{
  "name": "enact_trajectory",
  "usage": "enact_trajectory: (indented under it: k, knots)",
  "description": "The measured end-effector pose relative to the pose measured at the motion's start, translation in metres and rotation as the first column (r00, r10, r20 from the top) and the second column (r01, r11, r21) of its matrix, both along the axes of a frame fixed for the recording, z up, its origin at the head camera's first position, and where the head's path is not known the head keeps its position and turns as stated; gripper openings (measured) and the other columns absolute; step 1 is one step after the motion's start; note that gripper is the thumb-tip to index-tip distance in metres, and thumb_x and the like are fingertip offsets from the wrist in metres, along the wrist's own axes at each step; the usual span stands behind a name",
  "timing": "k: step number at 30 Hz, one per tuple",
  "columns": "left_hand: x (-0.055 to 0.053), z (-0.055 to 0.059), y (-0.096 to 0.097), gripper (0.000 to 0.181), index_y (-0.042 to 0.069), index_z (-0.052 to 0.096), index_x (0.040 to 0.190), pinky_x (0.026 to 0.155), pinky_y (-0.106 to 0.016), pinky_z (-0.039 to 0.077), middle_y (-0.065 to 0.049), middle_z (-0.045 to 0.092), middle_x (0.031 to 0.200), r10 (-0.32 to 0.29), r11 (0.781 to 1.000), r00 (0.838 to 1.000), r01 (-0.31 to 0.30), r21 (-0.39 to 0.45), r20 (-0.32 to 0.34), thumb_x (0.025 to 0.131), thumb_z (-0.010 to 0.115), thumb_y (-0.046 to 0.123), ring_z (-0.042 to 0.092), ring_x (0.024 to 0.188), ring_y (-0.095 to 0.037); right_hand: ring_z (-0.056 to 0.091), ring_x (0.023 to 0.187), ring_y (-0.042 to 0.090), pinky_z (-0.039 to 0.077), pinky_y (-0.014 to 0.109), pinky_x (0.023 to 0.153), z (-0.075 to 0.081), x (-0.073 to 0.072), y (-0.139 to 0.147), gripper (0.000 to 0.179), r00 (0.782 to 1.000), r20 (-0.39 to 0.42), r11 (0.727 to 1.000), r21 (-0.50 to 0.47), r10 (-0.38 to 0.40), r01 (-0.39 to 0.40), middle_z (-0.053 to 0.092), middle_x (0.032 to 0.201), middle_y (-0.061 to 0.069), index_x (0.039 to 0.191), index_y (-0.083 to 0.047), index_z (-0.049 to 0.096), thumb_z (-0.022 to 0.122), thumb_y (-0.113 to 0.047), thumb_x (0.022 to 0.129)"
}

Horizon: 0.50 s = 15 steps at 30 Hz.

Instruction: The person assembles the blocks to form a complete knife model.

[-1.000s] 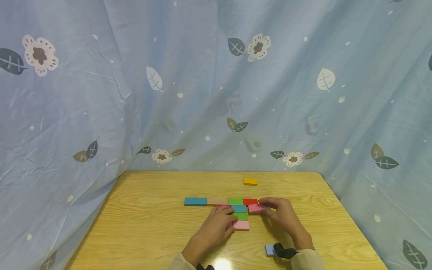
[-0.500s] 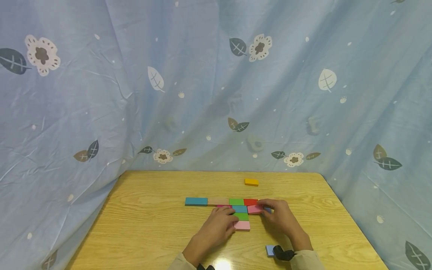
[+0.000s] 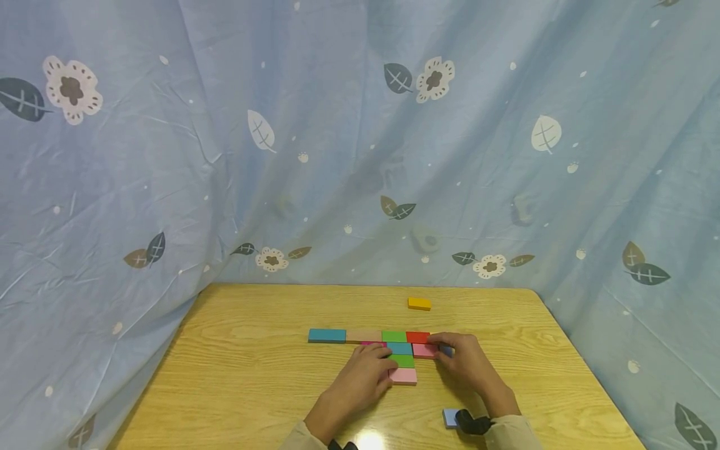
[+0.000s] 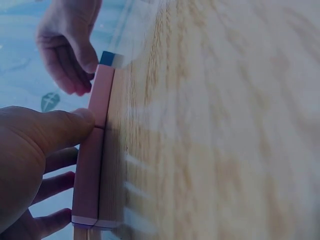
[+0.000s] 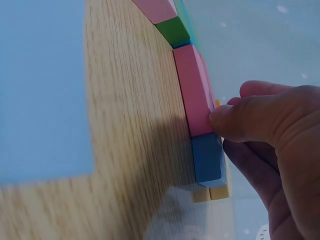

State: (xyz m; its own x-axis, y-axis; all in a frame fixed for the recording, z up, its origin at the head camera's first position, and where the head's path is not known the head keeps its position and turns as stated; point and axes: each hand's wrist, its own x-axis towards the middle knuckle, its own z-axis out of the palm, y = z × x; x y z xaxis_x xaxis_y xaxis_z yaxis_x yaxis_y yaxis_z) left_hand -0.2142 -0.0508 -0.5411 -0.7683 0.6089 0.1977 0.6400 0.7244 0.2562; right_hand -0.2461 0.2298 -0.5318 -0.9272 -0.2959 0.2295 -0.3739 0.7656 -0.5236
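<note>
My right hand pinches the near-right end of a pink block, thumb at its near side and fingers behind. This block lies against the near side of a red block, with a blue block at its right end. My left hand rests over the left part of the stacked rows, fingers loosely spread. Its thumb touches a pinkish block near a seam. Beside its fingertips lie a teal block, a green block and a light pink block.
The back row continues left with a green block, a tan block and a long teal block. An orange block lies farther back on the wooden table. A light blue block sits by the right wrist.
The pink block at the right hand has shifted slightly nearer and straightened in line with the red block. The left hand stays in place.
</note>
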Motion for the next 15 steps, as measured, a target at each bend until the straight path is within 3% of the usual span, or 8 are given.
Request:
enact_trajectory:
  k: [15]
  knots:
    - [0.0019, 0.0021, -0.0001, 0.022, 0.026, 0.081, 0.126, 0.121, -0.055, 0.051, 0.004, 0.072, 0.144, 0.009, 1.000, 1.000, -0.009, 0.009, 0.022, 0.104, 0.076, 0.026, 0.060, 0.145, -0.021, 0.079, 0.102, 0.019, 0.068, 0.044, 0.091, -0.0044, -0.0061, 0.0025, 0.030, 0.995, -0.091, 0.999, 0.008, 0.038, -0.037, 0.083, 0.107, -0.006, 0.109, -0.015, 0.085, 0.092, 0.000, 0.084]
